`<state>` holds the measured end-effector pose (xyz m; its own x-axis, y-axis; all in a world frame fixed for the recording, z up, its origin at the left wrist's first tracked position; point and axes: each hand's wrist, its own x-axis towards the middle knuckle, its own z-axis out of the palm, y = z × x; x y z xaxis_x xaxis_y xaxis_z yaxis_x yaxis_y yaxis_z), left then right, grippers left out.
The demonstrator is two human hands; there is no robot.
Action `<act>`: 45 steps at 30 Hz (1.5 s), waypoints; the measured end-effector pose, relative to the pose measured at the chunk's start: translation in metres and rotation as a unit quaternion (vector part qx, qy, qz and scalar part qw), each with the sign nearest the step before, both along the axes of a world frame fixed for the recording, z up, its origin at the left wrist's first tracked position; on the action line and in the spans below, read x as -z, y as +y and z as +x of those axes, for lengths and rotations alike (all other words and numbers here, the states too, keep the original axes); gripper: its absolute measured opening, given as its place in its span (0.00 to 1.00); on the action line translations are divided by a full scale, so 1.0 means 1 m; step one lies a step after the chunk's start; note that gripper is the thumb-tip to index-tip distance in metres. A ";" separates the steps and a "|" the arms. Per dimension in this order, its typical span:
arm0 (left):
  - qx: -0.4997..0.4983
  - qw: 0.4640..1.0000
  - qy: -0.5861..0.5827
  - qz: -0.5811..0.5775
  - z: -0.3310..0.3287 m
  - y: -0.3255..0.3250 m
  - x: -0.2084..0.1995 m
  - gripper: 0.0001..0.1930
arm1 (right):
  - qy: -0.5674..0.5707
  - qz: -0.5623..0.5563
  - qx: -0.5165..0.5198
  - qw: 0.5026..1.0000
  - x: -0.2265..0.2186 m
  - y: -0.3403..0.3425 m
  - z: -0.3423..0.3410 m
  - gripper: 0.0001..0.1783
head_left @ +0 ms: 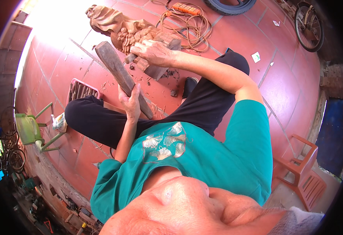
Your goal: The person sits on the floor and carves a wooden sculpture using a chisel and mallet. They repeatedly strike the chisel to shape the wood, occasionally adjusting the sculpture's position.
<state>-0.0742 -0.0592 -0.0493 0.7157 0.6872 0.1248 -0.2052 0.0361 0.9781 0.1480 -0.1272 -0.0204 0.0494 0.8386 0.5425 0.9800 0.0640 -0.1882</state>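
I see the left hand [130,100] wrapped tight around a long, thick wooden mallet with a dark, worn head [120,74]. The fingers are closed on the lower part of the mallet, and its heavy end points up and away toward the carving. The mallet is tilted and hangs in the air above the floor.

The right hand [152,53] rests on top of a big carved block of reddish-brown wood [128,31]. Its fingers are curled shut around a small chisel handle [131,58], which pokes out under the hand and touches the carving. I cannot see the blade.

The carved wood lies on the red tiled floor [289,78], straight ahead, past the bent knees in black trousers [202,102]. Little wood chips lie on the tiles around it.

Just left of the mallet sits a pink tray full of dark tools [82,90]. Behind the carving lie a tangled orange cable [187,25] and an orange power strip [185,8]. A green plastic chair [30,129] stands far to the left, and a reddish plastic chair [302,172] stands to the right. A bicycle wheel [309,27] shows at the top right.
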 end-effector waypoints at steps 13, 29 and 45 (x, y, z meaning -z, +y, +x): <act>0.002 0.998 -0.027 -0.054 0.003 0.003 0.000 0.17 | 0.018 0.039 0.012 0.999 0.008 0.007 0.002 0.23; -0.029 0.999 0.031 0.009 0.001 0.011 0.020 0.15 | -0.002 0.015 0.010 1.000 0.010 0.009 0.000 0.23; -0.019 0.995 -0.067 -0.067 0.004 0.007 0.004 0.16 | -0.036 0.045 0.012 0.998 0.007 0.009 0.002 0.14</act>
<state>-0.0705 -0.0518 -0.0536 0.6716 0.7306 0.1232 -0.3376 0.1537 0.9287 0.1495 -0.1187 -0.0272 0.0269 0.7852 0.6187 0.9924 0.0536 -0.1112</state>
